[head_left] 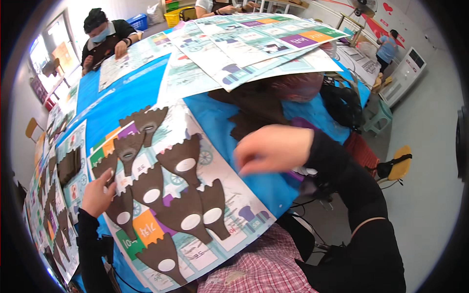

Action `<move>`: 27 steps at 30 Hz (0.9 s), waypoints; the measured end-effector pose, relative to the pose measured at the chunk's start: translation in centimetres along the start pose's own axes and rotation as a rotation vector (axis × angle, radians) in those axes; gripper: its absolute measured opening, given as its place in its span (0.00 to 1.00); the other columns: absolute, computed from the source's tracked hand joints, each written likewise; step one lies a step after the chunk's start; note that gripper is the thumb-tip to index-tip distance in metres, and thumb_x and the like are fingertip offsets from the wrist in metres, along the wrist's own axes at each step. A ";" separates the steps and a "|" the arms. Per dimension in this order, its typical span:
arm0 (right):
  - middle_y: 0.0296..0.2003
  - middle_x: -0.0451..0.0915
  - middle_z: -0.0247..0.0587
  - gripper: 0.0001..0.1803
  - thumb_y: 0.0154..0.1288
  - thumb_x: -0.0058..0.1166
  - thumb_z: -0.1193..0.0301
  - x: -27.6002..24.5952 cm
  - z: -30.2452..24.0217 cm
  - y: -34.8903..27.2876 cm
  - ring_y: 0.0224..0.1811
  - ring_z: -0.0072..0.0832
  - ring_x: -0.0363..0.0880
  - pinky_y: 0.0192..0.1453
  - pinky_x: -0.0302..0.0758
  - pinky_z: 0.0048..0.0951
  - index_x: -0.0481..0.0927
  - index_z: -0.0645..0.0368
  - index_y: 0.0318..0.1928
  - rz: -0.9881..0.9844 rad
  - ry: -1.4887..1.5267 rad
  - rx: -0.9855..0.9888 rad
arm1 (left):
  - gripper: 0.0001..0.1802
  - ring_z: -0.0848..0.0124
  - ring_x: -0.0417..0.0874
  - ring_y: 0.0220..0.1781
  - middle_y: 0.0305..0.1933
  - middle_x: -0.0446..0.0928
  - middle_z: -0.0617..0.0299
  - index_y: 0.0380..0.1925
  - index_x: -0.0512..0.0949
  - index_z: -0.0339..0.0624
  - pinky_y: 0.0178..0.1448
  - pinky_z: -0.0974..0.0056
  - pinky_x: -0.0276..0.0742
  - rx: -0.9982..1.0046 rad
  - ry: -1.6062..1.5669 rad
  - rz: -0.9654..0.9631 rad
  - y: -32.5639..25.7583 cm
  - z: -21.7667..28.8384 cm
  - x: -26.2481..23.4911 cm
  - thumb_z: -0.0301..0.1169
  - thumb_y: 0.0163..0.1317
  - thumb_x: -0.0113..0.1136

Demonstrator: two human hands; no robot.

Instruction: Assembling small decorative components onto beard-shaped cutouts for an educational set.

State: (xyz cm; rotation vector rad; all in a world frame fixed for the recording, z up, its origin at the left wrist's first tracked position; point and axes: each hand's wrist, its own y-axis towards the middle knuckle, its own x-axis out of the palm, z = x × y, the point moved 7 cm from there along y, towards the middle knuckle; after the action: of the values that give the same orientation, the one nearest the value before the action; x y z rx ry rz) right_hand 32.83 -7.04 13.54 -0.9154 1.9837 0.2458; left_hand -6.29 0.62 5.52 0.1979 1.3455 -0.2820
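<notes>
Several dark brown flat pieces with scalloped tops and narrow tapering ends lie on a printed sheet [244, 244] in front of me. Most bear a white oval, such as one brown piece [190, 215] near the middle. My left hand [97, 194] is at the sheet's left edge, fingers stretched and slightly apart, beside a brown piece [123, 207] and against the edge of another. To the right, my right hand [273, 149] is over the blue tabletop, smeared by motion, its fingers bent downward. Whether it holds anything is not visible.
Large printed sheets [254, 44] overlap at the far side, above a heap of brown pieces [259, 105]. A black plastic bag [342, 105] rests at the right. More sheets with brown pieces line the left. Across the table [132, 80], a masked person [105, 36] works. A yellow chair [400, 163] stands right.
</notes>
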 end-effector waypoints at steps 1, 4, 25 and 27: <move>0.31 0.78 0.41 0.07 0.61 0.57 0.69 -1.2 3.2 -2.8 0.36 0.37 0.79 0.40 0.75 0.33 0.79 0.60 0.34 0.157 0.035 0.111 | 0.25 0.52 0.83 0.46 0.46 0.81 0.46 0.57 0.73 0.39 0.48 0.55 0.77 0.015 -0.081 0.007 0.3 -0.6 -0.1 0.35 0.60 0.58; 0.28 0.78 0.41 0.06 0.54 0.59 0.70 -2.1 9.5 -10.7 0.34 0.40 0.79 0.38 0.75 0.39 0.80 0.58 0.31 0.485 -0.318 0.397 | 0.22 0.61 0.84 0.48 0.49 0.82 0.52 0.57 0.73 0.38 0.50 0.62 0.77 -0.008 -0.307 -0.016 1.4 -1.9 -0.1 0.33 0.63 0.56; 0.30 0.82 0.37 0.10 0.70 0.50 0.69 -1.2 3.6 -7.6 0.26 0.17 0.78 0.27 0.70 0.18 0.78 0.64 0.39 0.548 0.568 0.312 | 0.02 0.59 0.79 0.32 0.39 0.79 0.51 0.31 0.78 0.36 0.41 0.60 0.75 0.801 -1.416 -0.603 -12.4 25.8 -9.8 0.23 0.61 0.58; 0.34 0.82 0.39 0.08 0.70 0.50 0.71 -0.5 -0.1 -3.2 0.28 0.18 0.79 0.27 0.71 0.17 0.77 0.64 0.40 0.412 0.691 0.239 | 0.15 0.64 0.79 0.36 0.40 0.78 0.54 0.45 0.80 0.34 0.38 0.67 0.74 0.893 -1.677 -0.474 -13.1 26.4 -11.1 0.29 0.60 0.65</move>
State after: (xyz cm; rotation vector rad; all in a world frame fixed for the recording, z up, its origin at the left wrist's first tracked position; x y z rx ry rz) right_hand 35.12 -9.08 14.58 -0.4508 2.7650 -0.1026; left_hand 11.99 -18.83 22.26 0.2669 -0.4947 -1.1256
